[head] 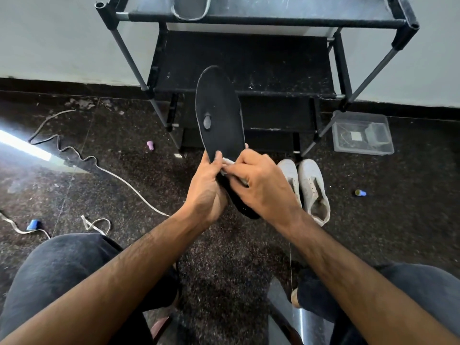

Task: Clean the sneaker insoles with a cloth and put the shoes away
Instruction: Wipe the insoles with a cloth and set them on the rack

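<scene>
- The wiping step looks to be in hand: a black insole [219, 113] is held upright in front of the person, toe end pointing far toward the shoe rack [249, 61], heel end low between the hands.
- The left hand [206, 190] wraps the insole's lower edge, thumb lying on its face and fingers curled behind.
- The right hand [258, 185] pinches a small pale cloth [227, 164] against the insole near the heel; most of the cloth is hidden under the fingers.
- The insole is a flat, matte, foam-like oval with a worn grey patch partway up (whether stain or wear I cannot tell).
- A pair of white sneakers [306, 185] stands on the dark speckled floor just right of the hands, openings toward the person, uppers scuffed-looking.
- The rack is black tubing with dusty fabric shelves; a clear plastic box [361, 133] sits at its right foot, and loose white laces [97, 160] trail across the floor at left.
- Next move, as I judge it: draw the cloth up the length toward the toe with the left hand bracing the flexible sole so it does not bend away.
</scene>
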The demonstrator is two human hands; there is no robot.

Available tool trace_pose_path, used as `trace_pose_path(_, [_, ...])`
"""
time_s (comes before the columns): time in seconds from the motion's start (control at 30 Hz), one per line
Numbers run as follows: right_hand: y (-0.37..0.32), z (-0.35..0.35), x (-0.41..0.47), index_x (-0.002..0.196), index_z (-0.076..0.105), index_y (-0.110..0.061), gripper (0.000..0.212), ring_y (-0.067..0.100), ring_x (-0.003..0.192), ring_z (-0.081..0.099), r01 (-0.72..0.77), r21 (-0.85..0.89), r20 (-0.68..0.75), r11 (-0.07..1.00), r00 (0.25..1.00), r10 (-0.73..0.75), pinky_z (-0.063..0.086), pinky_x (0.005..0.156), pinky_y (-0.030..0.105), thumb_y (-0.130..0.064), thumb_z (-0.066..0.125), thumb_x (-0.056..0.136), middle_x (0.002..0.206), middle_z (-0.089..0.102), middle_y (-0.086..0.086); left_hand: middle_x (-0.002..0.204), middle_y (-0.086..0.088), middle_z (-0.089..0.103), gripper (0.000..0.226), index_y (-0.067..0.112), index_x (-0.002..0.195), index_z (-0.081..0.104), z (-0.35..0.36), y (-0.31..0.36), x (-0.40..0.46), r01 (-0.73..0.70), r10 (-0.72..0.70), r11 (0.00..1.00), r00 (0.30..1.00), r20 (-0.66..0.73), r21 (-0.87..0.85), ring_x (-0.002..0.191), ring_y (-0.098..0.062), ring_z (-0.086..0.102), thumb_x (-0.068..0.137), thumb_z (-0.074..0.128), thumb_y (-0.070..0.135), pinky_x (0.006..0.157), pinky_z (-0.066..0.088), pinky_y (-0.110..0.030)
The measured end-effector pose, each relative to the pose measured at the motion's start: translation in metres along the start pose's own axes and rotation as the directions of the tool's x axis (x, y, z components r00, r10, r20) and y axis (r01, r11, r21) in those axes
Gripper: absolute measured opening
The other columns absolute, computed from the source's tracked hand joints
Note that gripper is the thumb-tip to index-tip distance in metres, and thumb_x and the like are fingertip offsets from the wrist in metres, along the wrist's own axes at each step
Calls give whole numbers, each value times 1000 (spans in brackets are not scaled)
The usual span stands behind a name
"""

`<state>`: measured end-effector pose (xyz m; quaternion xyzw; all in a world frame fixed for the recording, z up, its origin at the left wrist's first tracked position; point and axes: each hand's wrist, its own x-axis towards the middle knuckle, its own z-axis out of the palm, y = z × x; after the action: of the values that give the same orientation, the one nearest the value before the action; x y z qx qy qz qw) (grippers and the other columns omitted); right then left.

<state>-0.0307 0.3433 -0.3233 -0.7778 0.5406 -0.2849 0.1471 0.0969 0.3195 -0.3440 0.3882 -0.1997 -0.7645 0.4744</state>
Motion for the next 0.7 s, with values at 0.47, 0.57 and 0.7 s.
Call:
trace_pose_path(0.47, [2,0,0,104,78,-15,15,18,76,58,45,-61,-39,997,998,-47,46,68,43,-17,68,94,84,62,1,128,-16,68,35,10,136,52,0,1,-1,34,-33,999,999,-26,25,117,-23,67,111,30,18,100,55,-33])
trace_pose_path(0.57, [25,-2,5,99,79,-16,12,17,73,56,-48,-97,-92,994,995,39,47,67,41,-16,73,89,83,62,1,126,-12,70,34,12,135,54,-2,1,0,31,-31,999,999,-19,11,119,-23,66,111,31,18,101,54,-35])
trace_pose_path(0.7, [51,-15,7,95,80,-15,11,20,69,63,-279,-36,-173,960,947,269,55,66,46,-24,74,92,82,61,-2,144,-19,57,40,12,147,44,-6,-5,2,54,-53,998,998,-19,45,134,-43,51,110,37,25,113,40,-58])
